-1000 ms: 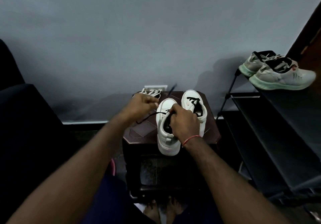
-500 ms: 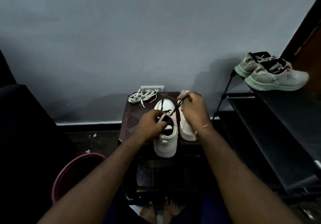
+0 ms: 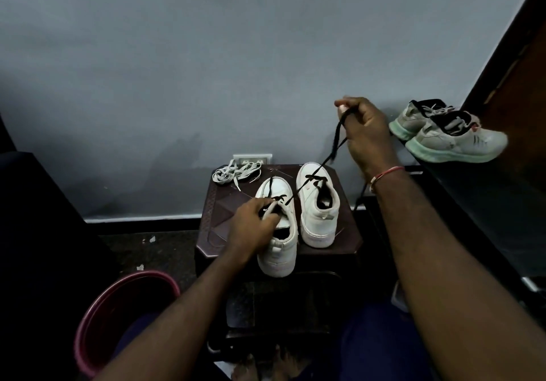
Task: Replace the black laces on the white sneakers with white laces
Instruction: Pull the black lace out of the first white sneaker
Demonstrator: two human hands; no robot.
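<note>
Two white sneakers stand side by side on a dark brown stool (image 3: 345, 241), toes toward the wall. My left hand (image 3: 254, 224) grips the tongue and eyelet edge of the left sneaker (image 3: 279, 250). Raised high near the wall, my right hand (image 3: 365, 132) pinches the black lace (image 3: 331, 156), which runs taut down and left to that sneaker's eyelets. The right sneaker (image 3: 317, 209) keeps black lacing across its top. A loose bundle of white laces (image 3: 235, 172) lies at the stool's back left corner.
A pair of grey sneakers with mint soles (image 3: 452, 136) sits on a dark shoe rack (image 3: 484, 212) at the right. A maroon bucket (image 3: 97, 315) stands on the floor at lower left. A wall socket (image 3: 252, 158) is behind the stool. My bare feet (image 3: 266, 366) show below.
My right hand has risen up and to the right, drawing the black lace out long and taut. My left hand stays on the left sneaker. The view shifted slightly.
</note>
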